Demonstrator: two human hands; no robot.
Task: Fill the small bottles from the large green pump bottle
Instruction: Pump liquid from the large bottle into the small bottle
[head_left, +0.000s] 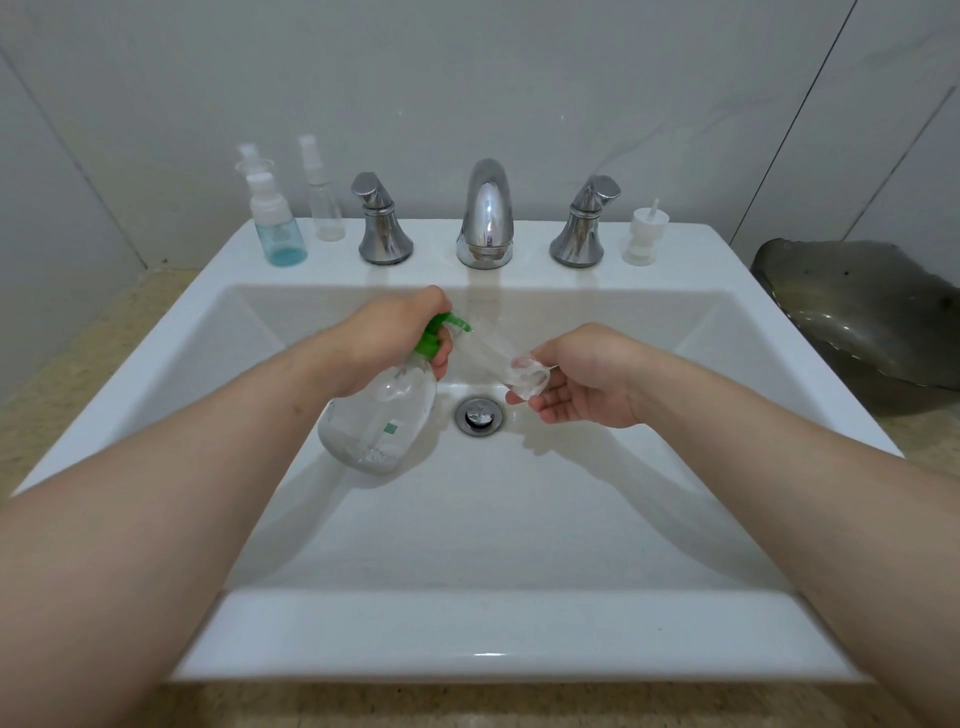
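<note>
At frame centre, our left grip (395, 332) clamped the green pump bottle (379, 415) by its neck. Our right grip (587, 379) held a small clear bottle (498, 358) tilted toward the nozzle, over the sink (467, 639). We judged its mouth should meet the spout before pumping.

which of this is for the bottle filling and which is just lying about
For the job: green pump bottle, gripped by the left hand; small clear bottle, held by the right hand; blue small bottle, clear spray bottle and loose pump cap on the ledge.
Just lying about: faucet, left tap handle, right tap handle, drain, dark dish.
</note>
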